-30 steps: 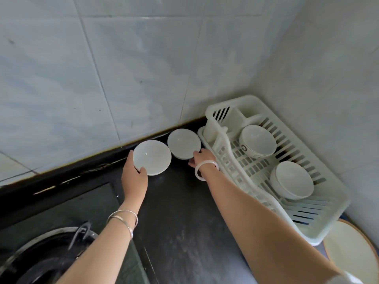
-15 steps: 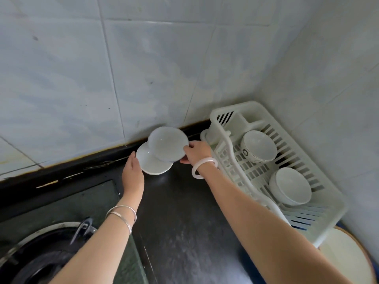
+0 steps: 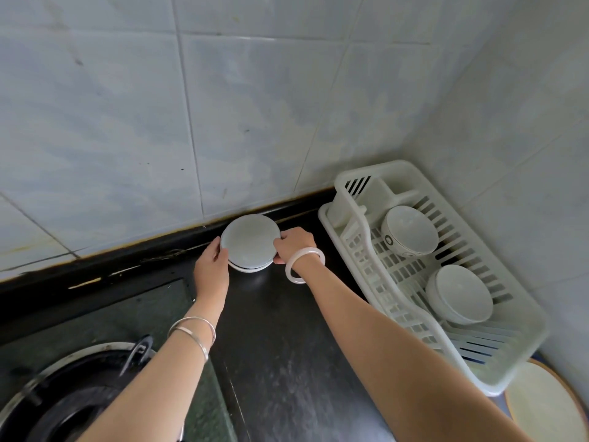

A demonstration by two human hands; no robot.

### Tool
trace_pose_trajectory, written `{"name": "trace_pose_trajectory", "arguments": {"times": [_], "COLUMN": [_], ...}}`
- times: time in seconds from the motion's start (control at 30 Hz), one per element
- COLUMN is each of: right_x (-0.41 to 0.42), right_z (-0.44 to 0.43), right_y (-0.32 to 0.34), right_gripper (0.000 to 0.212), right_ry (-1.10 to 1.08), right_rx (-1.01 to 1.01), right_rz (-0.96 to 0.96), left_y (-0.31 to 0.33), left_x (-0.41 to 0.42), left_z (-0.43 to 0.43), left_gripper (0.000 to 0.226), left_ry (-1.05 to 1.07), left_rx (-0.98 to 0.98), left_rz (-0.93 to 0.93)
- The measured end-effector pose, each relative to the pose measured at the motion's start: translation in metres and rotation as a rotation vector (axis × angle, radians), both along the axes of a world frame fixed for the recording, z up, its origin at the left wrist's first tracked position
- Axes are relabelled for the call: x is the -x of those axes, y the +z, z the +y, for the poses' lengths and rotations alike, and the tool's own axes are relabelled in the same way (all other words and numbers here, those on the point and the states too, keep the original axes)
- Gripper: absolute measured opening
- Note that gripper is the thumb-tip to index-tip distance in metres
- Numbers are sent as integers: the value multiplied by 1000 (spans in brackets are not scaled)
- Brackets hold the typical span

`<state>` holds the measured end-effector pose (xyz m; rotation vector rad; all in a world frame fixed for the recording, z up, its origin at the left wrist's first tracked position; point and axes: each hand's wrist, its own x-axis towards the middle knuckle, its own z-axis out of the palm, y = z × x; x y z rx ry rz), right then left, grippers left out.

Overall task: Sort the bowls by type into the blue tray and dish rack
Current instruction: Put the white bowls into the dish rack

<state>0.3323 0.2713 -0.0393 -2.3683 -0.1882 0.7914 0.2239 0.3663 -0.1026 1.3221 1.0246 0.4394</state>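
**Location.** Upper bowl (image 3: 250,242) seated slightly off-centre on lower bowl (image 3: 247,268), at the back of the dark counter (image 3: 287,346), close to the wall and just left of the dish rack (image 3: 366,170). Blue tray not identifiable in view.

**Grip.** Right hand (image 3: 294,245): curled fingers pinching the right rim of the upper bowl. Left hand (image 3: 212,269): thumb against the left rim, fingers hidden beneath, apparently gripping the lower bowl.

**Hazards.**
- Slippage: probably glazed surface on glazed surface, with offset seating. Avoid tilting or lifting by the upper rim alone.
- Chipping: little clearance to the wall and rack. Lift straight up before moving sideways.
- Missorting: rack already holds a patterned bowl (image 3: 409,229) and a plain bowl (image 3: 459,295), both deeper. Confirm type before placing.
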Motion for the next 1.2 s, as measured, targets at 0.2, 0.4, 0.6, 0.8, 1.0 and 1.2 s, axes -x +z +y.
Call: {"name": "trace_pose_trajectory", "arguments": {"times": [0.2,0.4,0.6,0.8,1.0,1.2], "right_x": [-5,-2,2,-12,-27,-34], "right_z": [0,-8,-47,-116,-191,-249], "right_y": [-5,-10,15,78,119,110], "right_gripper": [29,37,37,32,29,30], "right_ry": [-40,-225,-350,-420,-518,-691], "right_rx": [-46,-265,-428,-499,-503,-578], "right_rz": [105,309,268,153,38,92], "left_y": [11,32,61,106,141,141], "left_x": [-2,0,-8,-42,-77,-120], "left_z": [4,0,-19,-63,-122,-170], "left_gripper": [35,39,33,27,32,37], "left_ry": [26,3,-85,-264,-441,-672], "left_rx": [144,249,172,117,198,139], "left_rz": [-38,-58,-39,-106,-150,-13]}}
